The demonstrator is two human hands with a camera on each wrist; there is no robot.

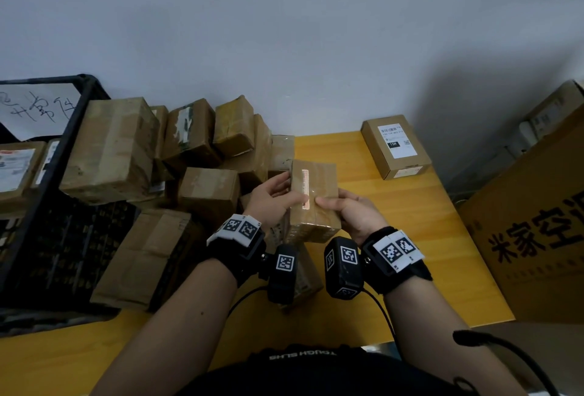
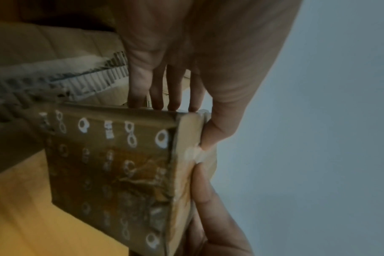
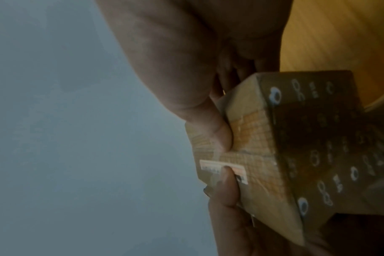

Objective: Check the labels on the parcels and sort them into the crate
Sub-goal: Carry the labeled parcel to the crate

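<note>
I hold one small brown taped parcel point(image 1: 316, 187) up over the yellow table point(image 1: 410, 237) with both hands. My left hand point(image 1: 278, 196) grips its left side, thumb on top and fingers point(image 2: 156, 90) curled over the far edge. My right hand point(image 1: 344, 209) grips the right side, thumb point(image 3: 208, 121) pressed on the top face. A narrow pinkish label strip point(image 1: 305, 188) runs along that face, and my left thumb covers its near end point(image 3: 226, 183). The parcel's underside point(image 2: 103, 164) bears printed white rings. The black crate point(image 1: 72, 117) stands at the left with labelled parcels point(image 1: 19, 168) inside.
A heap of brown parcels point(image 1: 196, 143) lies between the crate and my hands. A carton with a white label point(image 1: 395, 146) sits at the table's back right. A large carton with black characters point(image 1: 537, 237) stands at the right edge. A handwritten sheet point(image 1: 38, 108) leans in the crate.
</note>
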